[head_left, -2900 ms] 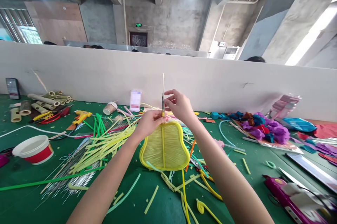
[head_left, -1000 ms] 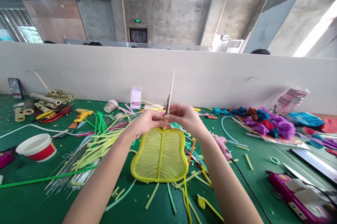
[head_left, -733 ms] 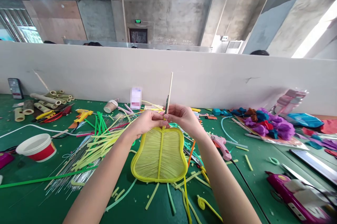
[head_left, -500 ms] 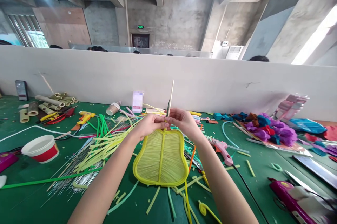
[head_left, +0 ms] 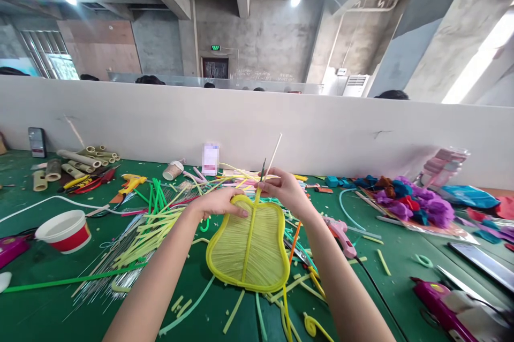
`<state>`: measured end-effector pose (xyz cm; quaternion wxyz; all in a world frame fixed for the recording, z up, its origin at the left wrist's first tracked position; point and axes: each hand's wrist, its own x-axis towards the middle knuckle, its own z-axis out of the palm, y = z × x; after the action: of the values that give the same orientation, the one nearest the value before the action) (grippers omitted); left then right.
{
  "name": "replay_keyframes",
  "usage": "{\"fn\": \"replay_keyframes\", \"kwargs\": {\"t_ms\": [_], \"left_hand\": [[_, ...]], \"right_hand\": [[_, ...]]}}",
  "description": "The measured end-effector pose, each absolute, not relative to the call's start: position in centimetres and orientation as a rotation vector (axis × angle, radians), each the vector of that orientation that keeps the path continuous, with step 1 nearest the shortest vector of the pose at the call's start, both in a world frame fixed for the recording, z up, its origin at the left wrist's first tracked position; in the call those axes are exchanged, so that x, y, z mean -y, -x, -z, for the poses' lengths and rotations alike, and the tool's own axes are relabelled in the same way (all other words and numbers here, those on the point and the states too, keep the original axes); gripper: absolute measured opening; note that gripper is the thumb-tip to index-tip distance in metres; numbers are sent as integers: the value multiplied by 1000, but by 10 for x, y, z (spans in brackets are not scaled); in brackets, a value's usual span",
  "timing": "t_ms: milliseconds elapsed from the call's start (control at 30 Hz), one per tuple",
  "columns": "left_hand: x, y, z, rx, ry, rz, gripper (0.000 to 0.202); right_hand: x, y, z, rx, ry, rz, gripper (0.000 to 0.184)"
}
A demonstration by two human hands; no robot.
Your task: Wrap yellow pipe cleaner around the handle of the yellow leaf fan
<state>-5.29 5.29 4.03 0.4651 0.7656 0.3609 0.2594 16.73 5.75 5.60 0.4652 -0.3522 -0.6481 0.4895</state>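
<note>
Yellow ribbed panel (head_left: 263, 251) in left hand (head_left: 220, 202), slim stick (head_left: 275, 151) in right hand (head_left: 284, 188)

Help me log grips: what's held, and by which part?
Yellow fan: left hand at its upper rim, right hand at the base of its stick.

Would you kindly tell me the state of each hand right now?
Left hand: closed on the edge of the yellow fan.
Right hand: closed on its pale stick.

The green table (head_left: 401, 251) as I view it remotely: bamboo tubes (head_left: 79, 158) at back left; a cup (head_left: 72, 237) nearer; wires (head_left: 90, 280) partly beneath yellow strips (head_left: 156, 232); at right, a pink glue gun (head_left: 342, 235) and power strip (head_left: 433, 293).
</note>
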Motion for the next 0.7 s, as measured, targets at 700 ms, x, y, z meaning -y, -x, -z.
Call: {"fn": "replay_keyframes", "kwargs": {"t_ms": [700], "left_hand": [[-3, 87, -38, -813, -3243, -1488, 46]], "right_hand": [[26, -155, -23, 1059, 648, -1769, 33]]}}
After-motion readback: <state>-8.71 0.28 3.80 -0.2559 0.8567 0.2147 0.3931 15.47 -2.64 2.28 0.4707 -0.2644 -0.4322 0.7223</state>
